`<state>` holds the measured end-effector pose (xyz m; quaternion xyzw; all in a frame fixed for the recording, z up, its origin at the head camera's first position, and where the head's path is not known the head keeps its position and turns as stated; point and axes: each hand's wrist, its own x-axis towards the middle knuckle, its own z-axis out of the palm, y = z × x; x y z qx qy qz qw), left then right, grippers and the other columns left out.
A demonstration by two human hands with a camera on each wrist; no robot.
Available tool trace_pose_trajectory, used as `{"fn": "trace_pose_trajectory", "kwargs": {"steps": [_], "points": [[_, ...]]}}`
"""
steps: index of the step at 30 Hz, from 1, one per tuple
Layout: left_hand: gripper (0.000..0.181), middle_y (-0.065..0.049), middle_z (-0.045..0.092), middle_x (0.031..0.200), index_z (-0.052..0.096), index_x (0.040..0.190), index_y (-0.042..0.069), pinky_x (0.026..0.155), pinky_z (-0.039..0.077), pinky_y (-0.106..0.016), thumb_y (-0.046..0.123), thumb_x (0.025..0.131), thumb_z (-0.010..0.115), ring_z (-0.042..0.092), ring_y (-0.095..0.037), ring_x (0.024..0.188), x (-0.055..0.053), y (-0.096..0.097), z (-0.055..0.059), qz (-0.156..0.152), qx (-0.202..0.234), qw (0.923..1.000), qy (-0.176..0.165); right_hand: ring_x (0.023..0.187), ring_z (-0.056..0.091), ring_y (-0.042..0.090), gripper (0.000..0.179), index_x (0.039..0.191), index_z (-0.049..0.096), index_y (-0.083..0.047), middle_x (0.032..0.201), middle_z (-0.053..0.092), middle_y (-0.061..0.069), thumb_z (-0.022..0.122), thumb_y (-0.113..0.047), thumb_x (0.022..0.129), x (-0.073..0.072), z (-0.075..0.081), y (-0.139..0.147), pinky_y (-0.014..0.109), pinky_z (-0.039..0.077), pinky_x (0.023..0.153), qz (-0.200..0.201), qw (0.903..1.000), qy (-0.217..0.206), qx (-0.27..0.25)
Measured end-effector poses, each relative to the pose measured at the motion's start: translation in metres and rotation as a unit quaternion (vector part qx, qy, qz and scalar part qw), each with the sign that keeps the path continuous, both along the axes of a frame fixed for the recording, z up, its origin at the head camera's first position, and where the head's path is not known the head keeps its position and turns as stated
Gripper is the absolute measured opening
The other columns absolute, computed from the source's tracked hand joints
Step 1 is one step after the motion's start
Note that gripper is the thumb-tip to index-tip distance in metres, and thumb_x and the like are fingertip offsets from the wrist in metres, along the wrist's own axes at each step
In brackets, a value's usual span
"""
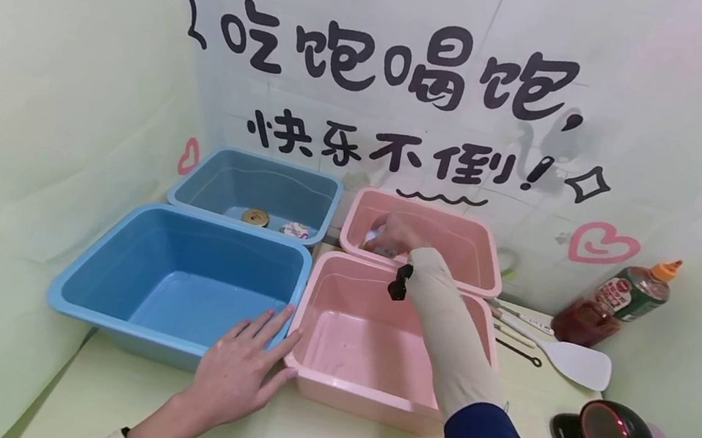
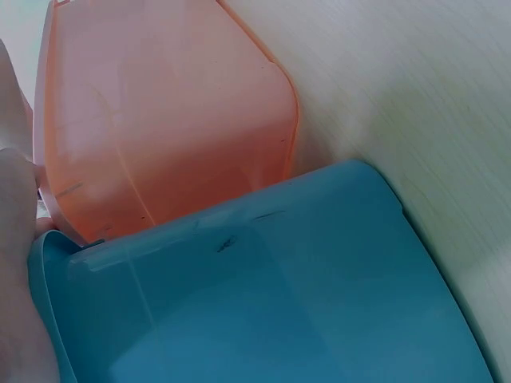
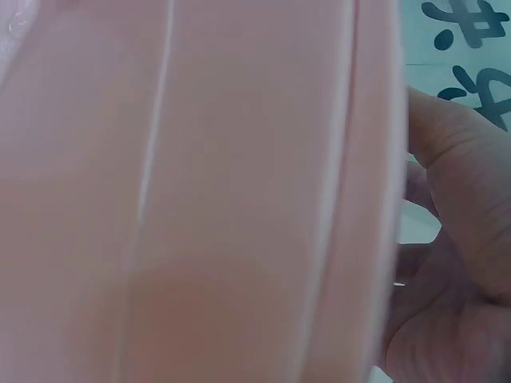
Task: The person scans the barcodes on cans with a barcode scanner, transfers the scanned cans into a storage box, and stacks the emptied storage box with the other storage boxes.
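Observation:
My left hand [image 1: 240, 375] lies with straight fingers across the adjoining rims of the front blue basin [image 1: 110, 330] and front pink basin [image 1: 361, 392]. Reaching over the front pink basin, my right hand [image 1: 398, 234] is down inside the back pink basin [image 1: 463, 252], its fingers bent. A small pale blue-and-white thing [image 1: 371, 237] shows between its fingers, mostly covered and blurred. The right wrist view has the pink wall [image 3: 239, 191] in front of the curled fingers, hiding their tips. Inside the back blue basin [image 1: 238, 186] lie a round gold-brown disc [image 1: 255, 217] and a patterned white disc [image 1: 295, 230].
Right of the pink basins lie a white spatula [image 1: 578, 364] and several thin-handled utensils [image 1: 515, 335]. A red sauce bottle [image 1: 612, 305] leans in the back right corner. A black device with a round red-ringed face [image 1: 612, 435] stands nearer. Printed sheets wall the table's back and sides.

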<state>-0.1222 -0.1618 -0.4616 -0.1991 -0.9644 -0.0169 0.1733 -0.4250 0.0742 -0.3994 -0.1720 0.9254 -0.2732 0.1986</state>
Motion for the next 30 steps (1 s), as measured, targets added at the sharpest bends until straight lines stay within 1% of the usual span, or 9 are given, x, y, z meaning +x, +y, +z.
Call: {"fn": "trace_pose_trajectory", "kwargs": {"steps": [5, 7, 9, 11, 16, 20, 23, 24, 30], "points": [[0.057, -0.003, 0.041, 0.16, 0.055, 0.144, 0.032, 0.099, 0.053, -0.049, 0.064, 0.098, 0.042, 0.055, -0.029, 0.134, 0.0, 0.0, -0.001, 0.0, -0.001, 1.0, -0.005, 0.077, 0.059, 0.027, 0.048, 0.126, 0.065, -0.009, 0.11, 0.066, 0.012, 0.079, -0.029, 0.084, 0.001, -0.008, -0.003, 0.043, 0.056, 0.073, 0.0, 0.9999, 0.002, 0.016], [0.057, -0.003, 0.04, 0.16, 0.054, 0.144, 0.032, 0.1, 0.053, -0.049, 0.064, 0.098, 0.042, 0.055, -0.029, 0.134, 0.0, 0.0, 0.0, 0.002, -0.002, 1.0, -0.007, 0.076, 0.058, 0.027, 0.046, 0.126, 0.065, -0.009, 0.107, 0.066, 0.012, 0.077, -0.029, 0.086, 0.001, -0.011, -0.004, 0.042, 0.055, 0.07, 0.002, 0.9998, 0.002, 0.022], [0.057, -0.003, 0.04, 0.16, 0.054, 0.144, 0.032, 0.1, 0.052, -0.048, 0.063, 0.098, 0.044, 0.054, -0.029, 0.135, 0.0, 0.001, 0.001, 0.003, -0.001, 0.9999, -0.01, 0.081, 0.059, 0.026, 0.044, 0.124, 0.066, -0.009, 0.109, 0.065, 0.011, 0.076, -0.029, 0.087, 0.001, -0.013, -0.005, 0.037, 0.053, 0.069, 0.003, 0.9997, 0.003, 0.025], [0.057, -0.003, 0.039, 0.161, 0.054, 0.145, 0.032, 0.101, 0.052, -0.048, 0.063, 0.098, 0.045, 0.054, -0.029, 0.135, 0.0, 0.001, 0.002, 0.006, -0.003, 0.9999, -0.014, 0.089, 0.06, 0.027, 0.042, 0.123, 0.067, -0.008, 0.113, 0.066, 0.012, 0.074, -0.028, 0.087, 0.001, -0.015, -0.007, 0.035, 0.053, 0.071, 0.002, 0.9996, 0.0, 0.026], [0.058, -0.003, 0.039, 0.161, 0.054, 0.145, 0.032, 0.103, 0.051, -0.049, 0.063, 0.097, 0.046, 0.053, -0.03, 0.136, 0.001, 0.001, 0.003, 0.008, -0.005, 0.9997, -0.022, 0.098, 0.062, 0.03, 0.037, 0.122, 0.068, -0.003, 0.118, 0.068, 0.015, 0.069, -0.02, 0.089, -0.002, -0.022, -0.009, 0.036, 0.053, 0.081, 0.014, 0.9994, 0.0, 0.031], [0.058, -0.003, 0.038, 0.161, 0.053, 0.145, 0.032, 0.103, 0.051, -0.049, 0.063, 0.097, 0.046, 0.053, -0.029, 0.136, 0.001, 0.001, 0.002, 0.007, -0.004, 0.9998, -0.02, 0.096, 0.061, 0.03, 0.036, 0.122, 0.068, 0.003, 0.114, 0.069, 0.017, 0.065, -0.014, 0.09, -0.007, -0.028, -0.009, 0.034, 0.05, 0.082, 0.029, 0.9989, 0.011, 0.033], [0.057, -0.003, 0.039, 0.161, 0.053, 0.145, 0.032, 0.102, 0.051, -0.049, 0.062, 0.097, 0.046, 0.054, -0.029, 0.136, 0.001, 0.001, 0.002, 0.004, -0.003, 0.9999, -0.014, 0.094, 0.06, 0.029, 0.036, 0.121, 0.068, 0.003, 0.114, 0.069, 0.017, 0.064, -0.015, 0.09, -0.008, -0.029, -0.01, 0.033, 0.049, 0.08, 0.031, 0.9987, 0.011, 0.039], [0.057, -0.003, 0.039, 0.161, 0.054, 0.145, 0.032, 0.102, 0.051, -0.049, 0.062, 0.097, 0.046, 0.054, -0.03, 0.135, 0.001, 0.0, 0.002, 0.003, -0.003, 0.9999, -0.012, 0.096, 0.06, 0.029, 0.037, 0.123, 0.067, 0.003, 0.116, 0.068, 0.018, 0.064, -0.015, 0.091, -0.007, -0.028, -0.01, 0.033, 0.049, 0.081, 0.033, 0.9985, 0.009, 0.042], [0.057, -0.003, 0.039, 0.161, 0.053, 0.145, 0.032, 0.102, 0.052, -0.049, 0.062, 0.098, 0.045, 0.054, -0.029, 0.135, 0.001, 0.001, 0.002, 0.004, -0.008, 0.9999, -0.009, 0.091, 0.06, 0.027, 0.036, 0.118, 0.069, 0.004, 0.111, 0.069, 0.018, 0.065, -0.016, 0.089, -0.007, -0.03, -0.01, 0.032, 0.049, 0.079, 0.025, 0.9989, 0.008, 0.039]]}}
